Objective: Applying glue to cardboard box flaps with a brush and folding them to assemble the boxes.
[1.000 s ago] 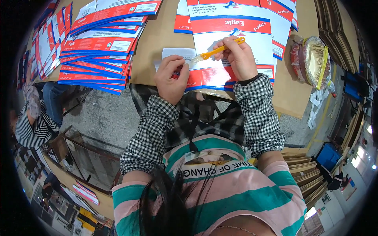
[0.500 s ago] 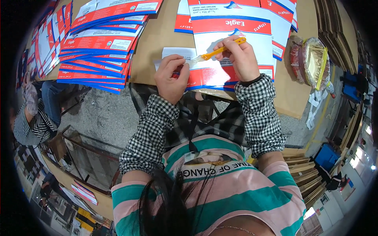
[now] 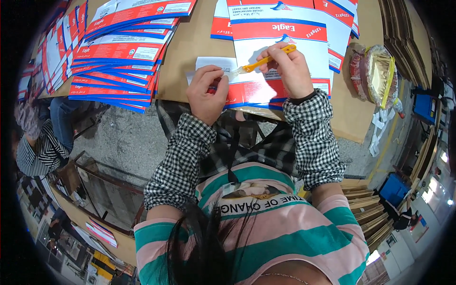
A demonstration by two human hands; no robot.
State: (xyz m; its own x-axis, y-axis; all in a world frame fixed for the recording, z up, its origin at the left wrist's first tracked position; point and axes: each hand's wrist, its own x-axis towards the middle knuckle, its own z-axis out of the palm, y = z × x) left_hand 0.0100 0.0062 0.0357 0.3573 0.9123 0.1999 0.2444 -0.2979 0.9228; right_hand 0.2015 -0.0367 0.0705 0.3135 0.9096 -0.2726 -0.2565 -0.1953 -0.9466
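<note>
A small brush with a yellow handle is gripped in my right hand, its pale bristles pointing left and down. The bristle tip meets the left side of a flat printed carton in white, red and blue, close to my left fingertips. My left hand is closed with thumb and fingers pinched at the carton's left edge; the exact grip is partly hidden. Beyond those fingers lies a white flap. Light glares off the carton's red lower panel.
A pile of folded cartons fans out on the left of the brown-covered table. At right sits a plastic-wrapped tub with a yellow band, near stacked brown cardboard. A co-worker's striped sleeve shows at far left.
The brush tip has shifted slightly left toward my left fingertips. My left hand stays nearly still. At far left the co-worker's gloved hand has moved a little.
</note>
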